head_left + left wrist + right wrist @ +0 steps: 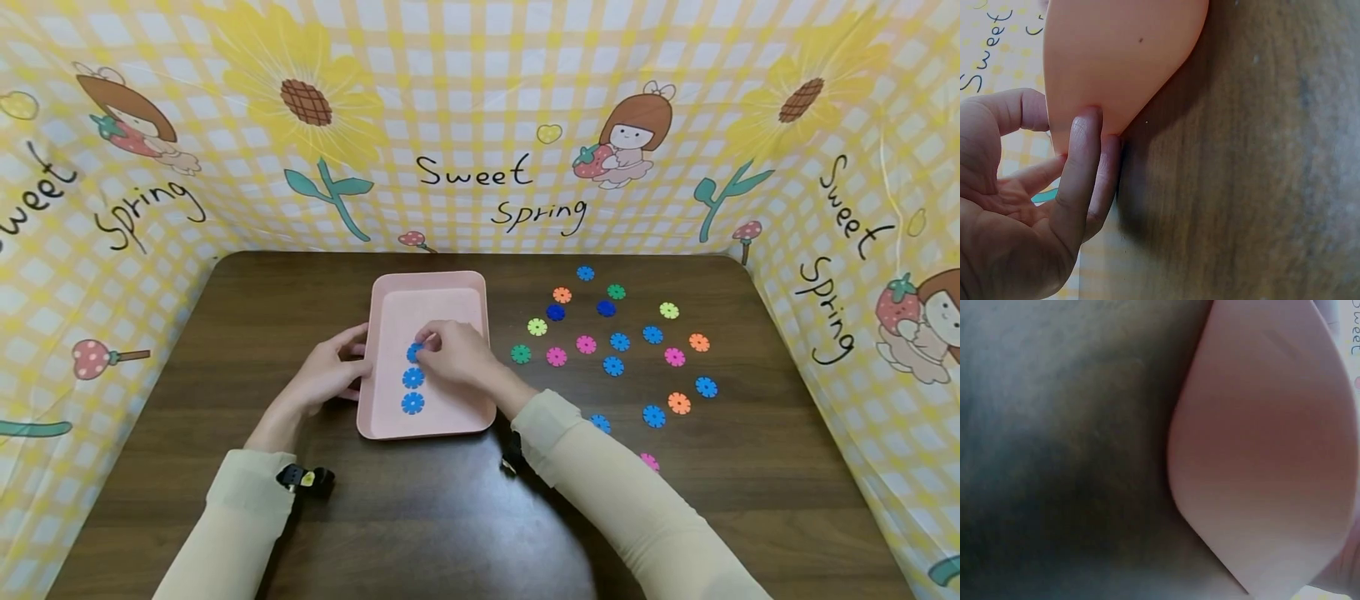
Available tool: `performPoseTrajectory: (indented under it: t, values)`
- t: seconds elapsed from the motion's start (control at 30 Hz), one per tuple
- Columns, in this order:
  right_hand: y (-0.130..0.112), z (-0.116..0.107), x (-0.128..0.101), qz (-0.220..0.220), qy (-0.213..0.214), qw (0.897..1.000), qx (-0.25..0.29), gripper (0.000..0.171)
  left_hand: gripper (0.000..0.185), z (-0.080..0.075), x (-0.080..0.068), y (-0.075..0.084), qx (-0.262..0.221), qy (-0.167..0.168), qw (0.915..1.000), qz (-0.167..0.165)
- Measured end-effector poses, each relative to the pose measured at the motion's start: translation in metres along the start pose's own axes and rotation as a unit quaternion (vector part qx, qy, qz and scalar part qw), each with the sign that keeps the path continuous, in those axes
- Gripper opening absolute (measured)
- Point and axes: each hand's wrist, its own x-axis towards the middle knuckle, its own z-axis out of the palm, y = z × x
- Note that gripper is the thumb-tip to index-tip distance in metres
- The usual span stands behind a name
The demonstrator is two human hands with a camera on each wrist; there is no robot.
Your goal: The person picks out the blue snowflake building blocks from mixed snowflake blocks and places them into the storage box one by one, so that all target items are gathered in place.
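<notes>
Pinching a blue snowflake disc (pixel 414 351), the right hand (pixel 457 354) hovers low inside the pink tray (pixel 431 292), its fingertips curled round the piece at the head of a short column. Two more blue discs (pixel 412 390) lie flat just below the held one, nearer the wrist, so the three run in a line down the tray floor; the held piece seems to be kept in register with them.

At the tray's left edge, the left hand (pixel 330 375) rests with its fingers laid along the rim. The left wrist view shows those fingers (pixel 1082 169) nearly straight and pressed against the tray wall, likely bracing it against sliding on the dark wooden table (pixel 450 517).

To the right of the right hand, well apart from the tray, loose discs (pixel 618 342) in blue, pink, orange, green and yellow are scattered flat on the table.

The held disc is mostly covered by the fingers, so whether it already touches the tray floor cannot be told. The right forearm covers part of two discs near the sleeve. The right wrist view is blurred, giving only tray and table.
</notes>
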Motion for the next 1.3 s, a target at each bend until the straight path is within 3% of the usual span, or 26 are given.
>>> performPoseTrajectory:
  t: [0.2, 0.63, 0.9, 1.3]
  values:
    - [-0.002, -0.015, -0.008, -0.012, 0.005, 1.000, -0.020, 0.024, 0.078, 0.000, 0.000, 0.000, 0.004, 0.001, 1.0000, 0.001]
    - [0.016, -0.069, -0.044, -0.041, 0.029, 0.999, 0.002, 0.027, 0.078, 0.000, 0.000, 0.001, 0.002, 0.002, 1.0000, 0.001]
    - [0.047, -0.099, -0.070, -0.024, 0.045, 0.999, 0.008, 0.028, 0.078, 0.000, 0.001, 0.001, 0.003, 0.001, 1.0000, 0.001]
    - [0.110, -0.136, -0.109, 0.051, 0.077, 0.996, -0.009, 0.032, 0.079, 0.001, 0.001, -0.001, 0.002, 0.005, 1.0000, -0.003]
